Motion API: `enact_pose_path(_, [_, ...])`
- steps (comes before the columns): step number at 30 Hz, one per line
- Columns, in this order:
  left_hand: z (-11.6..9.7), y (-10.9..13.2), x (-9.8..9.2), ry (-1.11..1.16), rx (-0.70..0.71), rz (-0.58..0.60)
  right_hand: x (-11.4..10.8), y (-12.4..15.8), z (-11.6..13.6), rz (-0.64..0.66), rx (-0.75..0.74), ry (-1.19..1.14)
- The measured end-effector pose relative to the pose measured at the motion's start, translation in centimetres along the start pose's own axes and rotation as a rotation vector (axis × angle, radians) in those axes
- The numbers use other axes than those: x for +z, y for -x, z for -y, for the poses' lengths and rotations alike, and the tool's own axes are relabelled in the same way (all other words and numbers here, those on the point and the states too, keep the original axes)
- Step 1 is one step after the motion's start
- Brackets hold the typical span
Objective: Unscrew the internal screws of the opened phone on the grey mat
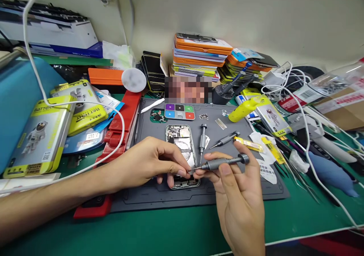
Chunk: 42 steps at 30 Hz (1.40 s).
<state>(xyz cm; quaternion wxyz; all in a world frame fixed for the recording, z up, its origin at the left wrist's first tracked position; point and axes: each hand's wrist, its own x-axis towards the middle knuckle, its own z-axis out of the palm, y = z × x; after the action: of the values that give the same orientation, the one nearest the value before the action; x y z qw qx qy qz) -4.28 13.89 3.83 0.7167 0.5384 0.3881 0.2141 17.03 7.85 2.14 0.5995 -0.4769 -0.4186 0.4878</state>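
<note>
My right hand (237,187) holds a grey screwdriver (222,162) nearly level, its tip pointing left. At that tip, the thumb and forefinger of my left hand (159,161) are pinched together; anything between them is too small to make out. Below both hands lies an opened phone (182,134) with its inner parts showing, its lower half partly covered by my fingers. Two more grey screwdrivers lie on the dark mat (153,199), one (202,140) just right of the phone and another (224,139) farther right.
Behind the phone is a coloured tray (179,112). A red clamp (121,129) and yellow battery boxes (40,134) lie left. At right are a yellow bottle (244,109), tweezers (301,180), a blue blower (330,172) and a white cable (305,134). Stacked cases (199,55) stand behind.
</note>
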Motion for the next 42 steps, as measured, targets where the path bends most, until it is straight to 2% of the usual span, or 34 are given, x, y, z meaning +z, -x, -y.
enact_pose_path(15, [0.04,0.23,0.17,-0.103,0.075,-0.013,-0.02,0.37,-0.12,-0.026,-0.089,0.053])
enact_pose_path(21, [0.02,0.09,0.01,-0.081,0.030,-0.007,0.19,0.30,-0.14,-0.022,-0.118,0.074])
enact_pose_path(33, [0.16,0.19,0.00,-0.075,0.040,0.015,-0.13,0.18,-0.03,0.010,0.017,0.024])
enact_pose_path(42, [-0.24,0.07,0.06,-0.052,0.026,0.013,0.00,-0.13,0.15,0.009,0.048,-0.021])
